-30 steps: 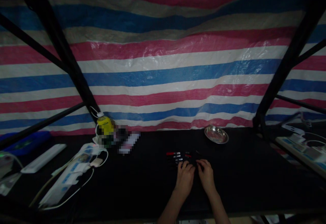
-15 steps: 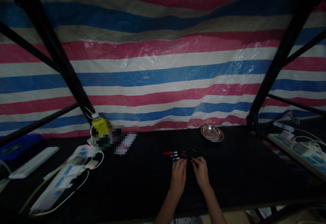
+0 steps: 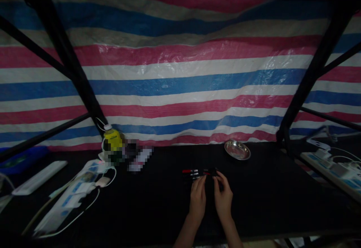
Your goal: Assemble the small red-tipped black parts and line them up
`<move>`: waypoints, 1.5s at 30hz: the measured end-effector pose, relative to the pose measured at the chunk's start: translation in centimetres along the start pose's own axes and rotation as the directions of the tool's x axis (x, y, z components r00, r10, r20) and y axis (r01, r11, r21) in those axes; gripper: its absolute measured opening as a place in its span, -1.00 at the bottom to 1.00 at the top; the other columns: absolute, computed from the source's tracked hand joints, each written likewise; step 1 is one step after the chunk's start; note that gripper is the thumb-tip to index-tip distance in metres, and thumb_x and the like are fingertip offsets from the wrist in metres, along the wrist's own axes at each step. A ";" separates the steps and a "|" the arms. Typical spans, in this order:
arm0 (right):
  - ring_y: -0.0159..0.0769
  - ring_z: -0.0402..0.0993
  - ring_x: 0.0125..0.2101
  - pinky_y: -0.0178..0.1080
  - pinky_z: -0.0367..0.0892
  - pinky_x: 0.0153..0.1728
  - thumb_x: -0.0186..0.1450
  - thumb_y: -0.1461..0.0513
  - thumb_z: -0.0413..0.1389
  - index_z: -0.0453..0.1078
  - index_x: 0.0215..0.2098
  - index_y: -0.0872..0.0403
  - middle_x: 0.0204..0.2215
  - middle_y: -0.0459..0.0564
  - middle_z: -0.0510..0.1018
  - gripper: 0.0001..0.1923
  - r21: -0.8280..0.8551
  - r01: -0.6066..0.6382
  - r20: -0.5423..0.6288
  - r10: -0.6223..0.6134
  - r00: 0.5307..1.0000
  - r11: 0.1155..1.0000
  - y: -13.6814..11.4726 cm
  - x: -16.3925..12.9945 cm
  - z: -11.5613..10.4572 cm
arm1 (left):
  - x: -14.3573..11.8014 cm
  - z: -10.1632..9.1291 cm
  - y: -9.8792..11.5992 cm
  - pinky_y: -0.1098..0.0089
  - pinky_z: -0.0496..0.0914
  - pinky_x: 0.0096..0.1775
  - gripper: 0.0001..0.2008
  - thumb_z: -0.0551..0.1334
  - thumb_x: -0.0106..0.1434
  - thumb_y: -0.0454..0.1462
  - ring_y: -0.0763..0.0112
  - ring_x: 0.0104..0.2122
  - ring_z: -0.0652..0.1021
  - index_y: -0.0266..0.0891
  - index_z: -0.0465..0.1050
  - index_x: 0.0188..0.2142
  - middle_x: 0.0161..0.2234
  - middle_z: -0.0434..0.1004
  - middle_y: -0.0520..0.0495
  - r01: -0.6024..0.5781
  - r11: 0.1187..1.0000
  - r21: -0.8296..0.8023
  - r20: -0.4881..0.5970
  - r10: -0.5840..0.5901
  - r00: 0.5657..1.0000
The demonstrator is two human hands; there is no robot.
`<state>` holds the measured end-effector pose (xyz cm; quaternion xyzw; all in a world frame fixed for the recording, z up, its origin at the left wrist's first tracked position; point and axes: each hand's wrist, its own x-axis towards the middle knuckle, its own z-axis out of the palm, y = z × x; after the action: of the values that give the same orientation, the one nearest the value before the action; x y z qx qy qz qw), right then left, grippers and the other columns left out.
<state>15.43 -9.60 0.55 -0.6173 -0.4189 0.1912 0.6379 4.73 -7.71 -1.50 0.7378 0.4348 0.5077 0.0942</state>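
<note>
On the black tabletop lies a small row of pens (image 3: 194, 172), some with red caps and silver bands. My left hand (image 3: 197, 199) lies palm down just in front of them, its fingertips at the nearest pen; the dim light hides whether it grips one. My right hand (image 3: 223, 197) is beside it on the right. Its thumb and fingers are curled around a small dark pen at the right end of the row. The two hands are close together, almost touching.
A round metal dish (image 3: 237, 150) sits behind and to the right of the hands. At the left are a yellow-labelled bottle (image 3: 113, 140), a white power strip (image 3: 67, 201) with cables and a white remote-like bar (image 3: 39, 177). Another power strip (image 3: 335, 171) lies far right. Black frame bars (image 3: 307, 86) and a striped tarp stand behind.
Both hands have drawn slightly back from the pens and closer together. My right hand has curled more tightly, and the view has shifted a little.
</note>
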 end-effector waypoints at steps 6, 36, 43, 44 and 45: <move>-0.14 0.39 -0.05 -0.15 0.28 -0.06 0.17 0.01 0.06 0.43 -0.10 0.09 -0.08 0.12 0.50 -0.56 0.215 -0.115 0.119 0.091 0.989 0.970 -1.3 -3.1 1.8 | -0.2 -0.5 0.3 0.32 0.43 -0.04 -0.64 -0.01 0.29 -0.37 0.37 -0.07 0.48 -0.18 0.36 0.03 -0.08 0.46 -0.14 0.064 0.996 -0.054 0.032 -0.063 0.998; -0.28 0.51 -0.44 -0.31 0.41 -0.47 -0.22 0.14 0.36 0.43 -0.44 0.09 -0.47 -0.06 0.56 -0.62 0.670 -0.590 0.241 0.620 0.747 0.450 0.3 -1.3 2.1 | 0.7 -1.7 2.2 0.30 0.46 -0.16 -0.82 0.08 0.28 -0.30 0.37 -0.20 0.55 -0.15 0.47 -0.24 -0.27 0.59 -0.02 -0.090 0.996 0.011 -0.046 0.090 0.995; -0.22 0.52 -0.39 -0.27 0.42 -0.45 -0.16 0.08 0.33 0.45 -0.41 0.07 -0.44 -0.03 0.57 -0.62 0.627 -0.552 0.217 0.558 0.801 0.549 0.0 -1.6 2.0 | 0.8 -1.8 2.1 0.30 0.46 -0.19 -0.82 0.09 0.27 -0.30 0.36 -0.19 0.55 -0.14 0.48 -0.30 -0.26 0.59 -0.01 -0.060 0.998 0.021 -0.012 0.060 0.998; -0.21 0.52 -0.38 -0.26 0.42 -0.44 -0.15 0.07 0.32 0.45 -0.41 0.07 -0.44 -0.02 0.57 -0.63 0.613 -0.549 0.224 0.542 0.810 0.568 0.0 -1.6 2.0 | 0.8 -1.8 2.1 0.30 0.45 -0.20 -0.82 0.09 0.27 -0.30 0.36 -0.19 0.55 -0.14 0.48 -0.31 -0.27 0.60 -0.01 -0.056 0.998 0.023 -0.013 0.056 0.998; -0.20 0.52 -0.37 -0.25 0.42 -0.44 -0.14 0.06 0.31 0.45 -0.42 0.07 -0.44 -0.02 0.56 -0.63 0.604 -0.547 0.229 0.530 0.816 0.580 0.1 -1.6 1.9 | 0.8 -1.8 2.1 0.30 0.45 -0.20 -0.82 0.10 0.27 -0.30 0.35 -0.19 0.55 -0.15 0.48 -0.33 -0.27 0.60 -0.01 -0.057 0.998 0.023 -0.016 0.058 0.998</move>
<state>13.07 -9.59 -0.26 -0.4541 -0.1273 0.5145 0.7162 4.48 -8.94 1.12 0.7468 0.4200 0.5113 0.0675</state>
